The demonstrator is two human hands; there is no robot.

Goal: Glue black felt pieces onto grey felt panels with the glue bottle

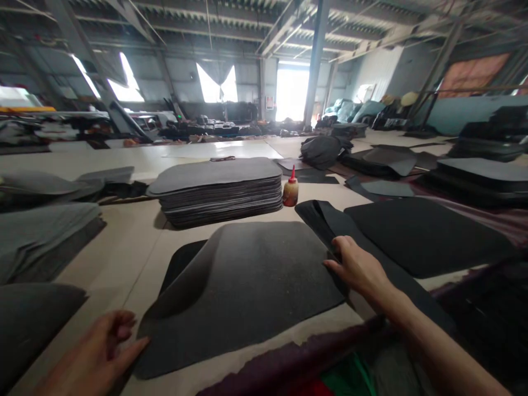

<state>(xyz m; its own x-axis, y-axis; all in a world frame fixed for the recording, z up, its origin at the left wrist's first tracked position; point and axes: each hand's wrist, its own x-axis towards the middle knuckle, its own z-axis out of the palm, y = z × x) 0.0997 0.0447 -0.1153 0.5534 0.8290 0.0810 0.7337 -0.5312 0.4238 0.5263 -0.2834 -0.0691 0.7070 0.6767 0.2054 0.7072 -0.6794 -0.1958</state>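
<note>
A dark grey panel with rounded corners lies in front of me, its left part bulging up over a black piece beneath. My left hand is at the panel's lower left corner, thumb near its edge and fingers curled but apart from the thumb. At the right edge, my right hand has thumb and fingers around the border of dark material. Behind the panel stands a tall stack of grey panels. Beside that stack is a bottle with a red nozzle.
Folded grey cloth is piled at the left. A black panel lies at the right, with more dark stacks behind it. Purple fabric runs along the near edge of the pale table.
</note>
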